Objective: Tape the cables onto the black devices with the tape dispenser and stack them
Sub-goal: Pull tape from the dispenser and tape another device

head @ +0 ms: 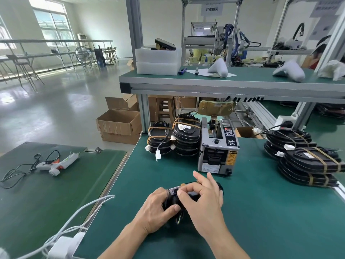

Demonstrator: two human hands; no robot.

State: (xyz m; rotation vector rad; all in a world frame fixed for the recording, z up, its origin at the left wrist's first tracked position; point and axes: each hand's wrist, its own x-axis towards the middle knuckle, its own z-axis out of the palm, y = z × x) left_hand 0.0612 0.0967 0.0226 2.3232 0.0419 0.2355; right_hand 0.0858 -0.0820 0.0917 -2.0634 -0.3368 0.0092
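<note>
A black device [188, 196] lies on the green mat near the front, mostly hidden under both hands. My left hand [158, 206] grips its left end, thumb on top. My right hand [203, 199] reaches over it from the right and pinches at its top by a pale label with thumb and forefinger, the other fingers spread. A bit of brown tape [183, 184] shows at the device's far edge. The grey tape dispenser [217, 152] stands just behind. Taped devices are stacked to its left [186, 136] and at far left [160, 137], with more stacks at right [308, 165].
A white glue gun [57, 164] with black cable lies on the left table. White cables and a plug block [63, 242] sit at the front left edge. Cardboard boxes [118, 126] stand on the floor. A raised bench [224, 83] with white parts spans the back.
</note>
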